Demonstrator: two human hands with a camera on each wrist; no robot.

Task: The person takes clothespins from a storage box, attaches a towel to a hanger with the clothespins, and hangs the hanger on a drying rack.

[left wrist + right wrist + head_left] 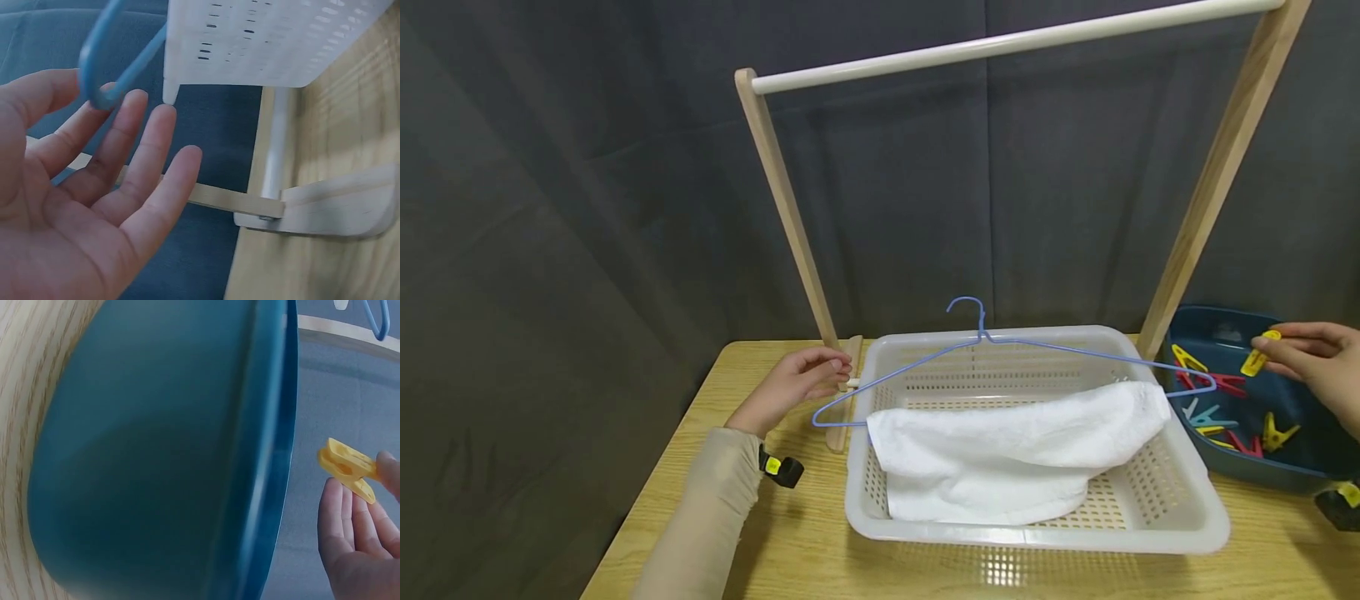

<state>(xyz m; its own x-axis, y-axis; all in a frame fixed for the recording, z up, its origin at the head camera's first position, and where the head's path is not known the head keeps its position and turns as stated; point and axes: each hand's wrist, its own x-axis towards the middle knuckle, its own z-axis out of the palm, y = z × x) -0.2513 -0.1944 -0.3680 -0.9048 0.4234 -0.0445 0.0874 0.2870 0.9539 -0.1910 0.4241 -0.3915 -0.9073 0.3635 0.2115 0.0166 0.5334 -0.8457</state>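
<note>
In the head view, my right hand (1318, 358) pinches a yellow clothespin (1260, 353) between thumb and fingers above a dark blue tub (1225, 321). The right wrist view shows the same yellow clothespin (347, 467) beyond the tub's rim. My left hand (797, 383), fingers loosely bent, is beside the left end of a blue hanger (910, 367) and grips nothing. Whether its fingers touch the hanger's bent corner (100, 97) I cannot tell. A white towel (1000, 475) hangs folded over the hanger's lower bar. Hanger and towel rest on a white slotted basket (1037, 542).
Behind the basket stands a wooden rack (790, 217) with a white crossbar (1015, 42). Several coloured clothespins, among them a teal one (1210, 417), lie in the tub. All this stands on a wood-grain table (775, 542) before a dark grey curtain (625, 167).
</note>
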